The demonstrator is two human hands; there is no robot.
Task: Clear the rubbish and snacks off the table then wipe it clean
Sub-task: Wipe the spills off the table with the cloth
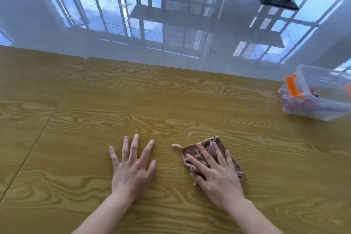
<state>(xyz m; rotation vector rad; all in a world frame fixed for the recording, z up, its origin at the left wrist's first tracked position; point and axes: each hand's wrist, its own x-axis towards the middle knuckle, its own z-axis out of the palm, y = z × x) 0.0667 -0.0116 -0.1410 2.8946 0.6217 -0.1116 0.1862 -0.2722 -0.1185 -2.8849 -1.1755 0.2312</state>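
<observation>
Cloth (192,151): flat on the counter (171,100), toward its near edge.
Right grip (218,175): on top of the cloth.
Left grip (131,171): on the counter, left of the cloth, apart from it.
Container (311,109): on the counter, well right of and behind the cloth; small items inside.

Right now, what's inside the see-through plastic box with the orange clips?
Inside the clear plastic box on the wood-grain table, red, dark and blue things lie piled at the bottom. The cloudy wall blurs them, so what they are cannot be told.
</observation>
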